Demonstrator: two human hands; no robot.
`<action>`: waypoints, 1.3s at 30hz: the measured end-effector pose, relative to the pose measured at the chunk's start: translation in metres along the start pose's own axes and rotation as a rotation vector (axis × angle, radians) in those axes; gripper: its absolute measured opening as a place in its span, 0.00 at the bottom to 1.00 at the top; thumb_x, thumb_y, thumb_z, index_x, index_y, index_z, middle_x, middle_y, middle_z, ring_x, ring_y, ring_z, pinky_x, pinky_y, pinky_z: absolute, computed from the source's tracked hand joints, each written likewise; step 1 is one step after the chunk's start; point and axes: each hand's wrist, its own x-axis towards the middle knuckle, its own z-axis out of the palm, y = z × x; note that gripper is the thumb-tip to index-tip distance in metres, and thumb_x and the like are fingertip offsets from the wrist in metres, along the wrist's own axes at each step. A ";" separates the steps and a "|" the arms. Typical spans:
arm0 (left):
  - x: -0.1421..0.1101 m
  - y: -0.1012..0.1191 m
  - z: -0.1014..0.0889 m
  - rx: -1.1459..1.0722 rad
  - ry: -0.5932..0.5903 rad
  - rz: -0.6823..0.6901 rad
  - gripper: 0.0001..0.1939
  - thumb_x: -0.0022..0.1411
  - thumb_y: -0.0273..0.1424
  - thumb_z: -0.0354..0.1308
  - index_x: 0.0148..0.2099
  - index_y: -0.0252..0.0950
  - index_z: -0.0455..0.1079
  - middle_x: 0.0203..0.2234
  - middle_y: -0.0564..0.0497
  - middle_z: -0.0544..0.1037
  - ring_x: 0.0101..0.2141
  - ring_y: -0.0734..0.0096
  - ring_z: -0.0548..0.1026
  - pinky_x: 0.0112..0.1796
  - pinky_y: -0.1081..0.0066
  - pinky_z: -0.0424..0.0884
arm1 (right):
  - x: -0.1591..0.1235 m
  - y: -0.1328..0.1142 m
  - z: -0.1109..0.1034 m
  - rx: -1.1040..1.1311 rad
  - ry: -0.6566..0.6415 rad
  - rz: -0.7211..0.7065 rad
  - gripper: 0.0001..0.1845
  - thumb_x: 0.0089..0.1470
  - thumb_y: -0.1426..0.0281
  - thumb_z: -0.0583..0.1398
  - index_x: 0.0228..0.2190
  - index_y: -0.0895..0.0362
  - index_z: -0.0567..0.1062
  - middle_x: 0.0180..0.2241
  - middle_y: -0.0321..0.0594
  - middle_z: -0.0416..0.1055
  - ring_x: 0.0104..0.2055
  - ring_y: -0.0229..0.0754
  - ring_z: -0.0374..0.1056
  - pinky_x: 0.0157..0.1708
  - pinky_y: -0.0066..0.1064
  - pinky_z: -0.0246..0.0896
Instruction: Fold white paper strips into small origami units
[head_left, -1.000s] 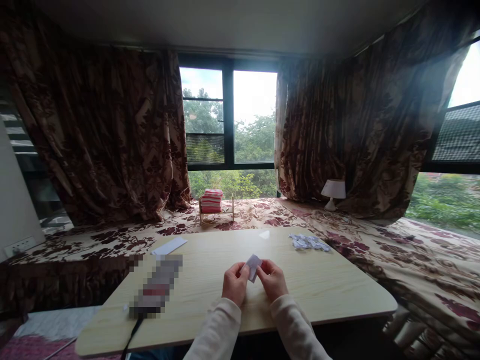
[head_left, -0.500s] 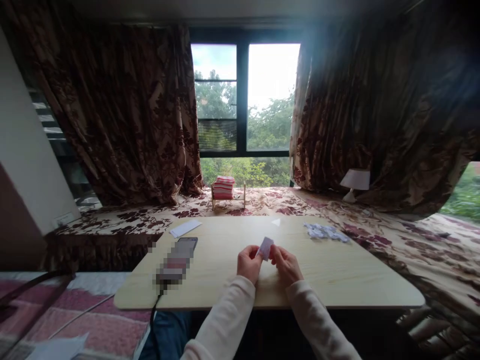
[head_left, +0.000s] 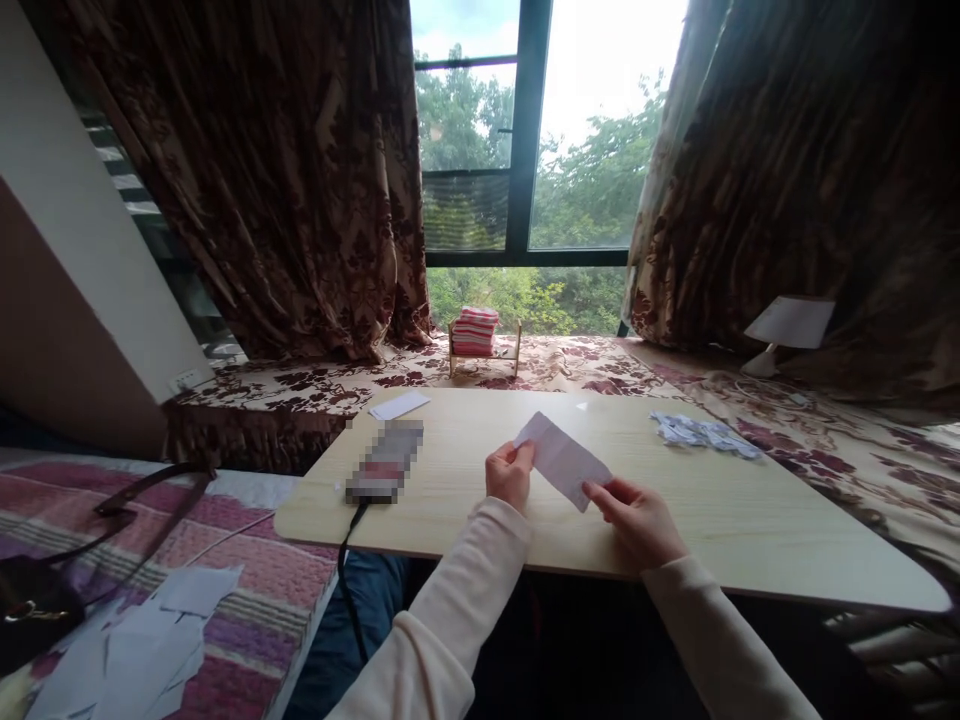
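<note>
A creased white sheet of paper [head_left: 564,460] is stretched out between my two hands, tilted above the table. My left hand [head_left: 510,476] pinches its upper left end between thumb and fingers. At the lower right corner my right hand [head_left: 634,515] grips it the same way. Beyond the right hand lies a pile of folded white paper pieces [head_left: 705,436] on the pale wooden table [head_left: 480,520]. A small stack of white paper slips [head_left: 399,405] rests near the table's far left corner.
A phone [head_left: 384,462], partly blurred, lies on the table's left with a black cable [head_left: 343,580] running off the front edge. Loose white papers [head_left: 150,645] cover part of the bed at left. On the sill stand a lamp [head_left: 791,325] and a small rack of striped cloths [head_left: 475,332].
The paper was small and folded between close fingers; now it is opened out and my hands are farther apart. The view has tilted down and turned left.
</note>
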 end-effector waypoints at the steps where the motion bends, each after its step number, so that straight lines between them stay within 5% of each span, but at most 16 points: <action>1: 0.000 0.000 -0.001 -0.005 -0.009 0.004 0.14 0.62 0.36 0.51 0.44 0.32 0.66 0.37 0.49 0.72 0.34 0.71 0.72 0.35 0.66 0.71 | -0.003 0.000 -0.002 -0.020 -0.015 0.004 0.19 0.40 0.54 0.60 0.18 0.59 0.72 0.15 0.33 0.64 0.19 0.35 0.58 0.21 0.27 0.52; 6: -0.005 0.016 -0.008 0.010 -0.147 0.079 0.12 0.61 0.36 0.52 0.37 0.31 0.67 0.30 0.52 0.72 0.30 0.74 0.72 0.32 0.69 0.70 | 0.000 -0.015 -0.022 -0.088 -0.101 0.012 0.19 0.40 0.55 0.60 0.17 0.59 0.72 0.15 0.34 0.65 0.20 0.36 0.60 0.21 0.27 0.54; 13: -0.010 0.051 -0.014 0.054 -0.374 0.184 0.12 0.54 0.36 0.57 0.27 0.31 0.71 0.20 0.53 0.72 0.25 0.72 0.70 0.27 0.74 0.65 | 0.011 -0.051 -0.042 -0.024 -0.126 -0.061 0.20 0.42 0.54 0.60 0.30 0.58 0.75 0.26 0.39 0.74 0.29 0.40 0.67 0.30 0.29 0.61; 16: -0.015 0.060 -0.013 0.085 -0.316 0.214 0.12 0.54 0.36 0.55 0.32 0.31 0.72 0.23 0.50 0.74 0.27 0.69 0.72 0.29 0.72 0.67 | 0.009 -0.047 -0.028 0.018 -0.125 -0.074 0.22 0.40 0.52 0.59 0.26 0.59 0.74 0.23 0.39 0.73 0.24 0.39 0.66 0.23 0.29 0.59; 20: -0.039 0.068 -0.016 0.150 -0.058 0.300 0.12 0.56 0.36 0.54 0.39 0.33 0.71 0.34 0.45 0.75 0.36 0.65 0.72 0.40 0.65 0.67 | 0.009 -0.040 -0.016 -0.011 0.079 -0.121 0.18 0.46 0.55 0.55 0.24 0.58 0.71 0.19 0.38 0.69 0.21 0.39 0.63 0.21 0.29 0.56; 24: -0.068 0.072 -0.013 0.166 -0.148 0.350 0.12 0.57 0.34 0.53 0.42 0.37 0.73 0.40 0.46 0.75 0.44 0.63 0.70 0.49 0.65 0.62 | 0.003 -0.051 -0.004 -0.148 0.232 -0.230 0.10 0.48 0.62 0.56 0.25 0.56 0.71 0.23 0.39 0.68 0.26 0.40 0.63 0.28 0.31 0.57; 27: -0.071 0.074 -0.006 -0.083 -0.223 0.137 0.19 0.56 0.36 0.56 0.49 0.35 0.69 0.46 0.45 0.73 0.50 0.61 0.67 0.52 0.64 0.59 | -0.010 -0.063 0.010 -0.311 0.169 -0.369 0.07 0.50 0.67 0.54 0.29 0.56 0.72 0.26 0.38 0.67 0.25 0.38 0.62 0.29 0.30 0.57; 31: -0.057 0.073 -0.001 -0.513 -0.295 -0.134 0.19 0.52 0.37 0.59 0.45 0.33 0.70 0.37 0.45 0.77 0.41 0.63 0.73 0.42 0.67 0.68 | -0.022 -0.071 0.015 -0.250 -0.019 -0.421 0.11 0.52 0.68 0.54 0.37 0.56 0.72 0.32 0.40 0.68 0.27 0.38 0.64 0.29 0.28 0.61; 39: -0.047 0.073 -0.009 -0.470 -0.270 -0.281 0.19 0.45 0.34 0.64 0.40 0.31 0.74 0.25 0.48 0.78 0.26 0.74 0.73 0.28 0.76 0.67 | -0.008 -0.065 -0.037 -0.055 0.054 -0.205 0.17 0.51 0.56 0.56 0.33 0.57 0.75 0.33 0.43 0.73 0.34 0.44 0.68 0.30 0.30 0.63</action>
